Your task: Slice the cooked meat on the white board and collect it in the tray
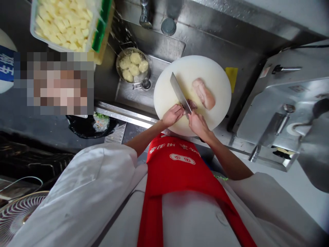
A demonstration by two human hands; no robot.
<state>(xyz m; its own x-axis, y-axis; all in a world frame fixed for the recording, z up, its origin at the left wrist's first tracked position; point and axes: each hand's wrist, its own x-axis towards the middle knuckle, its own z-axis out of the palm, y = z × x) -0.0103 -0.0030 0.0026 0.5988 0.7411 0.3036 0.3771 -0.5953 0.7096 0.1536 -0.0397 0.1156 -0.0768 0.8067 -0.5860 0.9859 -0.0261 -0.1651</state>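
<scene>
A cleaver (178,90) stands on edge over the round white cutting board (164,82), its handle end in my right hand (197,124), whose fingers are wrapped round it. Beside the blade, my left hand (173,115) has its fingers bent and pressed together against something at the board's near side; what lies under the fingertips is hidden. Small dark reddish cut pieces (191,104) lie just right of the blade. Further right on the board rests a larger pale pink piece of meat (203,93), touched by neither hand.
The board spans a metal sink (154,70), where a pot (140,78) holds several peeled potatoes. Pale cubes fill a tub (33,20) at the upper left. A black bag (79,127) lies left; a metal machine (267,99) stands right.
</scene>
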